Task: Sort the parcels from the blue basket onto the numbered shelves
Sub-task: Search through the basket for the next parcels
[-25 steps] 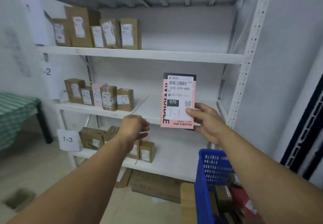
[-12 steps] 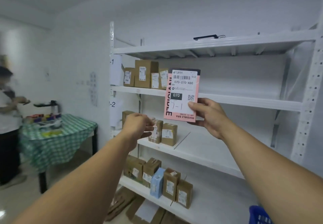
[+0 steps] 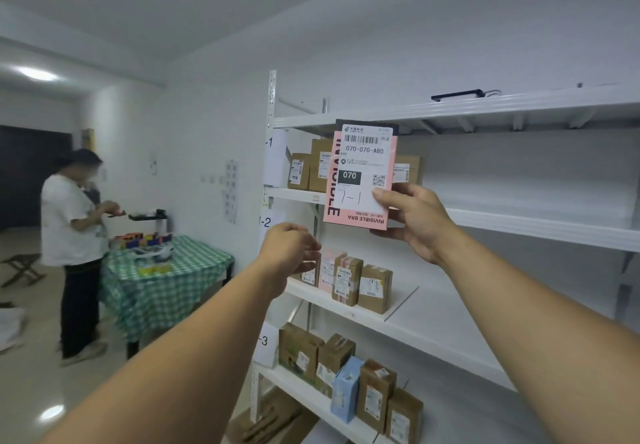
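- Single view only: head-worn, wide-angle, roughly level with upper shelves.
- Facing forward, angled obliquely along white shelving [image 3: 540,232] on the right.
- Near: within arm's reach of shelf fronts; far room at left.

Person [image 3: 74,222] beside green-checked table [image 3: 162,281]
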